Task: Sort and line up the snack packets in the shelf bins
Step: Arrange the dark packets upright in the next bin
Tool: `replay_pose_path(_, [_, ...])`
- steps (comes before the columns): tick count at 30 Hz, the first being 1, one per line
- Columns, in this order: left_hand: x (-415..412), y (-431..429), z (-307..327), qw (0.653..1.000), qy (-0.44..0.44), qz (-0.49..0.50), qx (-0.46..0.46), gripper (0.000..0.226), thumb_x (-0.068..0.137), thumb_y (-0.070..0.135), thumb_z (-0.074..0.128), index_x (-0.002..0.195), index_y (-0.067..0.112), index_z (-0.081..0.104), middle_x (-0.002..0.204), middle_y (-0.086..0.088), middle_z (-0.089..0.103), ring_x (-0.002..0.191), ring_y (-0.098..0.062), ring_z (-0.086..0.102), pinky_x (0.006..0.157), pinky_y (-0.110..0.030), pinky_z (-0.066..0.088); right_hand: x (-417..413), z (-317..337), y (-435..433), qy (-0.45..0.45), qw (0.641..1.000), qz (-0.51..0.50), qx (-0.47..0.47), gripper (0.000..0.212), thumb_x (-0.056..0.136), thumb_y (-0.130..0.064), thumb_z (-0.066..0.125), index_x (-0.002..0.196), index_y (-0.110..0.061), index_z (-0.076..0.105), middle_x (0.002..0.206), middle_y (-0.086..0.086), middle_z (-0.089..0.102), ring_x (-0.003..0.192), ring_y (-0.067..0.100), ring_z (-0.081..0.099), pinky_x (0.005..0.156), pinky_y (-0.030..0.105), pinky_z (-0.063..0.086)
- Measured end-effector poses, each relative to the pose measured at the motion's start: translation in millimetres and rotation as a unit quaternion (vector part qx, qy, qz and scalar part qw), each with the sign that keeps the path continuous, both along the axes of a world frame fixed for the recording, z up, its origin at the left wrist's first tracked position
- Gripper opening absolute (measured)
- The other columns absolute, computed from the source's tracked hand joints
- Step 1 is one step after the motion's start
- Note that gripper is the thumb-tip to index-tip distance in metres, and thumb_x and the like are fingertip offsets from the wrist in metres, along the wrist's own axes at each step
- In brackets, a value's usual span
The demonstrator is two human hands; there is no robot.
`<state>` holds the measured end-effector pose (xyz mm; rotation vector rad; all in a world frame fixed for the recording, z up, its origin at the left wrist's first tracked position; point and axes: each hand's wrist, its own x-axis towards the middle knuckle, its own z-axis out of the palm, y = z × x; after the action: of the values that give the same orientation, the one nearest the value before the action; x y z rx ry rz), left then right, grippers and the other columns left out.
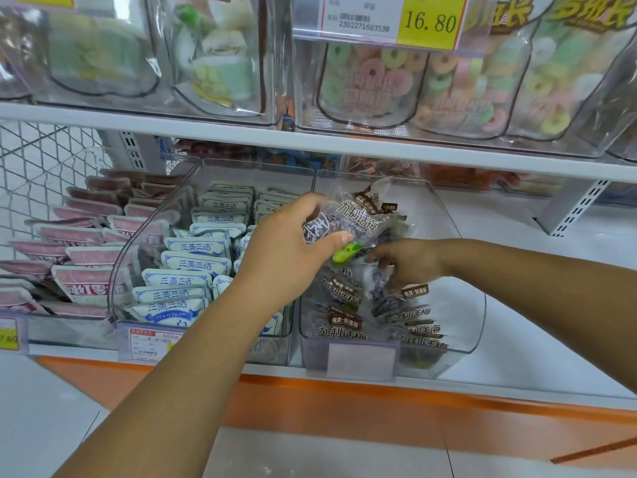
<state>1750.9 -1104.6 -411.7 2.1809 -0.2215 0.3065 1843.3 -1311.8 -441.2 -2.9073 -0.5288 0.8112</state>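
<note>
Gripping clear packets (358,220) in left hand (287,246) — brown lettering, dark fruit inside.

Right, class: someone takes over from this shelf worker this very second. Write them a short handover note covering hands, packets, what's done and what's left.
Left hand grips a bunch of plum packets above the right bin.
Right hand reaches into that bin among the loose packets; I cannot tell whether it holds one.
Done: white packets in the middle bin stand in rows.
Left: the loose packets lie jumbled; line them up and add the held bunch.
</note>
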Motion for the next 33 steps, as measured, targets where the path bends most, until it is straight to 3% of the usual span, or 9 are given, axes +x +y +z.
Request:
replay_pose_path(8, [0.5,-1.3,-0.6,1.0,-0.004,0.002,0.005,0.023,0.083,0.042,0.069,0.1,0.041,0.054,0.099,0.019,0.061,0.091,-0.001,0.054,0.068,-0.007,0.035,1.6,38.5,-11.9,0.08,0.995,-0.019,0.054,0.025,0.092,-0.008,0.059,0.11,-0.023,0.065,0.107,-0.002,0.063,0.089,0.006,0.06,0.069,0.022,0.05])
replay_pose_path(10, [0.7,-1.8,-0.3,1.0,-0.006,0.003,0.008,0.023,0.083,0.042,0.069,0.102,0.039,0.056,0.098,0.019,0.062,0.09,-0.001,0.055,0.068,-0.007,0.035,-0.4,45.0,-12.7,0.107,0.992,-0.017,0.057,0.025,0.094,-0.01,0.056,0.11,-0.025,0.067,0.102,-0.006,0.062,0.091,0.003,0.059,0.077,0.024,0.052])
replay_pose_path(13, [0.4,-2.6,-0.7,1.0,-0.004,0.004,0.013,0.026,0.084,0.041,0.068,0.106,0.035,0.057,0.101,0.019,0.061,0.092,-0.002,0.053,0.069,-0.006,0.034,-6.8,50.2,-9.0,0.121,0.992,-0.006,0.035,0.021,0.093,-0.034,0.06,0.111,-0.029,0.068,0.114,-0.01,0.065,0.11,0.007,0.057,0.106,0.033,0.042])
replay_pose_path(15, [0.5,-2.7,-1.1,1.0,-0.001,0.004,0.013,0.026,0.085,0.041,0.068,0.107,0.035,0.057,0.102,0.018,0.06,0.094,-0.003,0.053,0.069,-0.006,0.033,-10.2,53.8,-7.3,0.131,0.991,-0.003,0.018,0.031,0.085,-0.049,0.063,0.109,-0.029,0.068,0.116,-0.011,0.065,0.113,0.009,0.056,0.107,0.031,0.038])
replay_pose_path(17, [1.6,-2.4,-1.7,1.0,0.0,0.004,0.012,0.027,0.085,0.042,0.068,0.109,0.035,0.057,0.104,0.018,0.061,0.095,-0.003,0.053,0.07,-0.006,0.034,-12.1,55.4,-7.6,0.14,0.99,0.008,0.02,0.032,0.082,-0.043,0.07,0.106,-0.023,0.069,0.103,-0.011,0.069,0.102,0.008,0.061,0.098,0.027,0.044])
replay_pose_path(20, [3.2,-2.7,-1.3,1.0,-0.004,0.005,0.013,0.027,0.085,0.042,0.068,0.11,0.036,0.058,0.104,0.02,0.062,0.096,-0.002,0.054,0.07,-0.004,0.034,-10.8,55.6,-13.5,0.061,0.997,0.035,0.043,0.01,0.086,-0.026,0.07,0.094,-0.02,0.069,0.086,-0.011,0.067,0.086,0.009,0.061,0.083,0.027,0.047])
replay_pose_path(24, [3.9,-5.3,0.3,1.0,-0.002,0.003,0.005,0.023,0.085,0.041,0.067,0.103,0.041,0.053,0.094,0.029,0.056,0.089,0.004,0.051,0.068,0.0,0.034,-18.6,59.7,-23.5,-0.022,0.993,0.062,0.096,0.005,0.092,-0.021,0.064,0.092,-0.023,0.069,0.086,-0.013,0.067,0.086,0.008,0.06,0.087,0.03,0.045])
replay_pose_path(29, [9.0,-21.5,5.7,1.0,-0.01,-0.011,-0.001,0.03,0.088,0.035,0.067,0.116,0.034,0.058,0.1,0.027,0.051,0.097,0.004,0.045,0.073,-0.009,0.035,-45.7,49.9,-27.7,-0.089,0.986,0.131,-0.053,0.018,0.091,-0.009,0.045,0.098,-0.025,0.052,0.093,-0.005,0.059,0.089,0.019,0.054,0.084,0.036,0.048])
replay_pose_path(33, [19.4,-57.3,-1.4,0.998,0.038,-0.043,-0.016,0.033,0.087,0.029,0.07,0.118,0.027,0.06,0.111,0.016,0.058,0.102,-0.002,0.053,0.083,-0.018,0.036,-59.8,47.3,-35.6,-0.076,0.987,0.12,-0.076,0.018,0.096,-0.022,0.044,0.112,-0.029,0.047,0.107,0.001,0.059,0.093,0.022,0.055,0.085,0.04,0.048])
